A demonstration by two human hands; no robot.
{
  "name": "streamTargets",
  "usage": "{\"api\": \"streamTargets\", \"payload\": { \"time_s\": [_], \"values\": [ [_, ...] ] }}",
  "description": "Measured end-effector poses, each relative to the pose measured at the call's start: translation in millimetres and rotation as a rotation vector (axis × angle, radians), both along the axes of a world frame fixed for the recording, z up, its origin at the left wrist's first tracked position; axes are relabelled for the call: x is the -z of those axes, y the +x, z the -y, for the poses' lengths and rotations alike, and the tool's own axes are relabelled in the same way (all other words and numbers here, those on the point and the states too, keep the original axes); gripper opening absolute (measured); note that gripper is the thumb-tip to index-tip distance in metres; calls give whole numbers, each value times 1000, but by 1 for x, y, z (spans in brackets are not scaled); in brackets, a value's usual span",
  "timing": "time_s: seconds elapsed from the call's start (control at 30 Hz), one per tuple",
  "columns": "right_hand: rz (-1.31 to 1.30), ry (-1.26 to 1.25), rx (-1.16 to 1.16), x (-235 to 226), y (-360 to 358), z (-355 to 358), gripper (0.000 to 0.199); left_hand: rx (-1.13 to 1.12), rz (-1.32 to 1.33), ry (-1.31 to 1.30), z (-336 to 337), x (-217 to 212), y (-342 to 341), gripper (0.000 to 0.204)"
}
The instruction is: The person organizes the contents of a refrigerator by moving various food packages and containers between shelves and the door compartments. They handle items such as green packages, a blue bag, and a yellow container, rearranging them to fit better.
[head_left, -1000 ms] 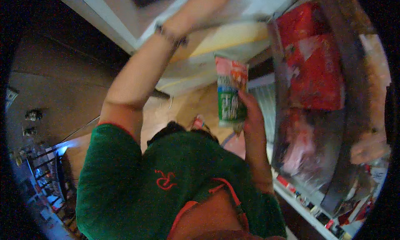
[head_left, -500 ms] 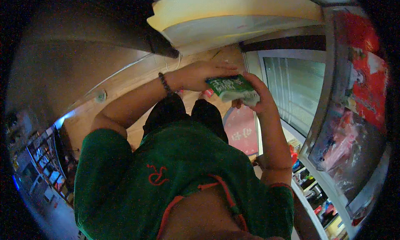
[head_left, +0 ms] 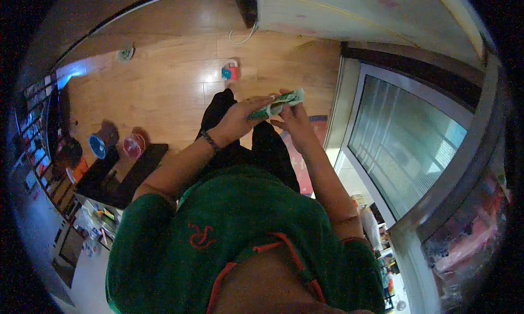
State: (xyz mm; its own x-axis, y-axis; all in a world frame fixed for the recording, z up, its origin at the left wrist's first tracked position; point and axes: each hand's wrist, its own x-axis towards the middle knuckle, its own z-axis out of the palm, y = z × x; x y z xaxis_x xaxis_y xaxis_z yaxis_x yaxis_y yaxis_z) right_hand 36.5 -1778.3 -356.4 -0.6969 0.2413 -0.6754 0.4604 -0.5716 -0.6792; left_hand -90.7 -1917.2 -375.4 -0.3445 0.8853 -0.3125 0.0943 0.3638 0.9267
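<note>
A soft green and white packet (head_left: 295,97) is held between my two hands, at about the height of my thighs. My left hand (head_left: 236,123), with a dark beaded bracelet at its wrist, is closed around the packet's left end. Against the packet's near right side, my right hand (head_left: 297,126) grips with bent fingers. The packet looks folded or rolled, and its left part is partly covered by my left fingers.
My foot in a red and teal slipper (head_left: 231,72) stands on the wooden floor (head_left: 174,85). To the left are a blue round container (head_left: 98,145) and a red one (head_left: 134,145). A white-framed glass door (head_left: 404,139) stands at right, beside a red mat (head_left: 312,166).
My view has swung, showing more floor and the left side. The packet has tilted and been folded narrower. My left hand has closed on its left end.
</note>
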Motion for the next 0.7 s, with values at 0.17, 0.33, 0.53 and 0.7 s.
{"api": "streamTargets", "payload": {
  "time_s": [0.17, 0.33, 0.53, 0.7],
  "values": [
    [133, -33, 117, 11, 2, 19, 35, -30, -17, 22, 25, 26, 33, 60],
    [14, 202, -110, 51, -7, 20, 29, -73, 412, 194, 28, 49, 10, 78],
    [-138, 718, -370, 86, -30, 31, 46, -382, 739, -20, 20, 51, -11, 55],
    [-164, 639, -387, 145, -40, 18, 50, -444, 166, -178, 14, 100, -9, 45]
  ]
}}
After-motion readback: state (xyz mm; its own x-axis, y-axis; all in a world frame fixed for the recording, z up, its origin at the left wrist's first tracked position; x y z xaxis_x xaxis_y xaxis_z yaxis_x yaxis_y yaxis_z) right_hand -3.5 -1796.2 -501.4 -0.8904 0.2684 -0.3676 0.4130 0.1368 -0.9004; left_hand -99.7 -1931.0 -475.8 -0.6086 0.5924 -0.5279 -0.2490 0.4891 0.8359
